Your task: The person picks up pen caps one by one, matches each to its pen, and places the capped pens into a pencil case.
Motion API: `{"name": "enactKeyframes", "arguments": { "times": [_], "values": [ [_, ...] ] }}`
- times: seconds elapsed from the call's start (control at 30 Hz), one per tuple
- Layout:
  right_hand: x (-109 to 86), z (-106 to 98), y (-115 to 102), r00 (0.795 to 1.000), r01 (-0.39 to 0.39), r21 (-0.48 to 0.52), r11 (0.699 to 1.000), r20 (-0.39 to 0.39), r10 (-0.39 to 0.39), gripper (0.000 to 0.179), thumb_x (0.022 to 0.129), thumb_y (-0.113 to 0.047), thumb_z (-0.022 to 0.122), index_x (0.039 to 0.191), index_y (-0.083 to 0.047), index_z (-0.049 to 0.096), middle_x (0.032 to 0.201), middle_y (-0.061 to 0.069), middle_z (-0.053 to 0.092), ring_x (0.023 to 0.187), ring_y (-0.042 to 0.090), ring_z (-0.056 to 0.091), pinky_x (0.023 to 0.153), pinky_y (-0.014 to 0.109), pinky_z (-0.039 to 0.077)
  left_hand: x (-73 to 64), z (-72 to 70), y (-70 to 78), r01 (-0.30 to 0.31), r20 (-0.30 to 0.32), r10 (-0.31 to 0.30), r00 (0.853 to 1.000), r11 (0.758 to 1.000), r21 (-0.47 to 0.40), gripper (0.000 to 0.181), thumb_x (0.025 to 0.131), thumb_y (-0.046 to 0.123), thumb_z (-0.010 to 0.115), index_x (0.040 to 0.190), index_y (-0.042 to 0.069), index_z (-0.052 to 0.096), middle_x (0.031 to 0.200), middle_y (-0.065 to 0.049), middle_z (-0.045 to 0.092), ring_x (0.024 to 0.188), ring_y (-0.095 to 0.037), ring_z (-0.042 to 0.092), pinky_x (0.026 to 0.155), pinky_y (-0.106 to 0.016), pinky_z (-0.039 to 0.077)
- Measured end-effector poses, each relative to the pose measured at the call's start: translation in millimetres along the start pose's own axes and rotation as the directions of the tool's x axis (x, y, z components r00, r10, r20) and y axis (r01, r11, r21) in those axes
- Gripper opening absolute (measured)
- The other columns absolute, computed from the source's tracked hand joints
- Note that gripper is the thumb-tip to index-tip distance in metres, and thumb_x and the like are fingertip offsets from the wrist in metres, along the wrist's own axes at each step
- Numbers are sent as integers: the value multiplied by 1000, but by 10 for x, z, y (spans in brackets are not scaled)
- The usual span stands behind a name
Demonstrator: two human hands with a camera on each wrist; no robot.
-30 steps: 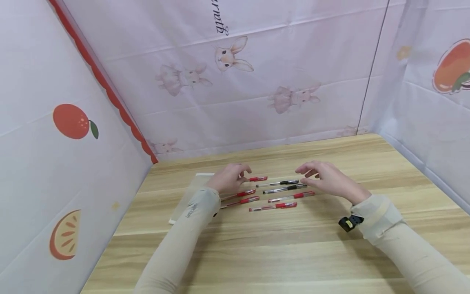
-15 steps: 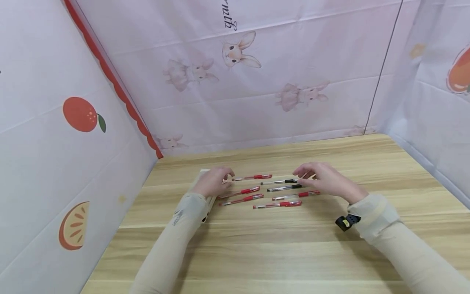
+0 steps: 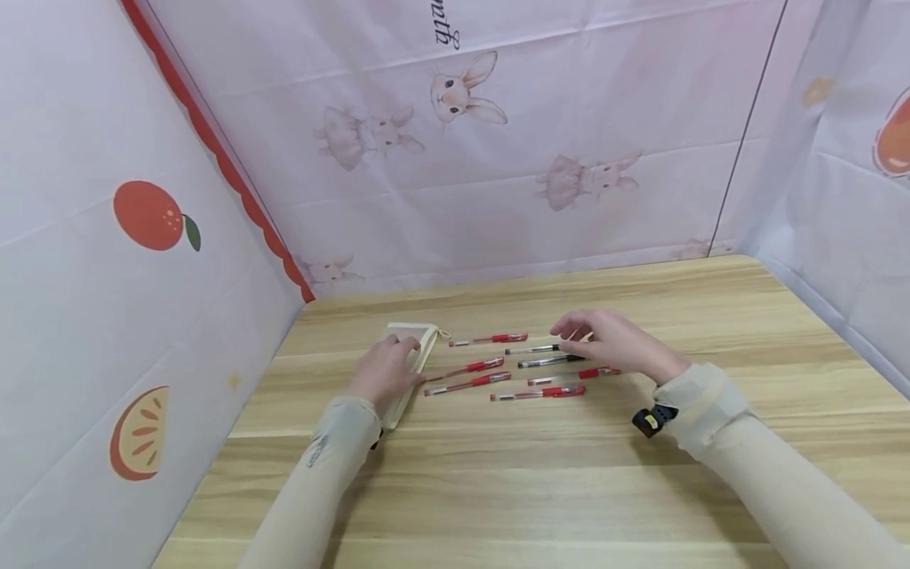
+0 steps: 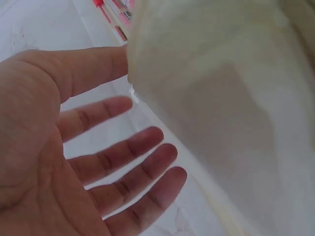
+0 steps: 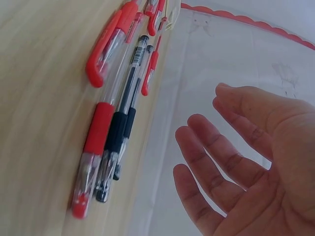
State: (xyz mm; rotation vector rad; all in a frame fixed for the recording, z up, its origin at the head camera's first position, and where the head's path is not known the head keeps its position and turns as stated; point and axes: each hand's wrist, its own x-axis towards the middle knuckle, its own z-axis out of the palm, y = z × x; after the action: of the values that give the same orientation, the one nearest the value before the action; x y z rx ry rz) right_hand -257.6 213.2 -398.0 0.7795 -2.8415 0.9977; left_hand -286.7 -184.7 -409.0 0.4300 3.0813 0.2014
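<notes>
Red pens [image 3: 538, 393]: five of them, loose on the wood-look table [image 3: 540, 490], all lying roughly sideways
Black pens [image 3: 547, 362]: two, close together in among the reds
Pouch [image 3: 425, 349]: pale, kinda sheer, just left of the pens, with a little cord loop [image 3: 444, 333] at its far right corner
Left hand [image 3: 384, 367]: over at the pouch, fingers spread; thumb tip is hidden behind the pouch edge, but it doesn't look like a pinch to me
Right hand [image 3: 611, 341]: fingers apart and softly bent over the black pens' grip ends, holding nothing
Progress: early days, I'd say; all seven pens I can count are out on the table and I can't spot any in the pouch
Left over: pretty much all of it, my guess, since neither hand has a pen
Pen sticker [image 5: 140, 53]: barcode-looking strip on a black one, too small to read
Sleeve lettering [image 3: 317, 450]: dark print by the left cuff, illegible
Wall script [image 3: 445, 24]: ends in "th", rest cut off
Brands: none I can make out
</notes>
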Motion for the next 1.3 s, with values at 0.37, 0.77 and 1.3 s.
{"name": "enactKeyframes", "arguments": {
  "times": [0.37,0.77,1.3],
  "values": [
    [235,103,-102,999,8,4,1000,49,-8,26,104,-18,71,128,-8,73,117,8,78,110,28,75,101,54,59,-185,21,-105,63,-33,-63,997,998,-12,60,93,38,85,141,10,63,127,-20,69,108,-35,68,94,-56,58],
    [554,288,-181,996,-10,-15,1000,93,11,28,104,-18,71,130,-8,73,115,6,79,112,27,74,103,53,58,-204,-28,-188,128,-9,-131,991,982,-142,28,99,19,72,125,9,69,96,-10,73,77,-23,64,66,-37,51],
    [955,429,-167,987,2,3,1000,159,-2,32,104,-4,64,135,-6,71,129,17,75,122,33,71,108,52,56,-213,-272,-304,152,65,-140,988,961,-231,35,97,10,65,132,8,69,110,-16,76,95,-28,70,86,-48,59]
  ]
}}
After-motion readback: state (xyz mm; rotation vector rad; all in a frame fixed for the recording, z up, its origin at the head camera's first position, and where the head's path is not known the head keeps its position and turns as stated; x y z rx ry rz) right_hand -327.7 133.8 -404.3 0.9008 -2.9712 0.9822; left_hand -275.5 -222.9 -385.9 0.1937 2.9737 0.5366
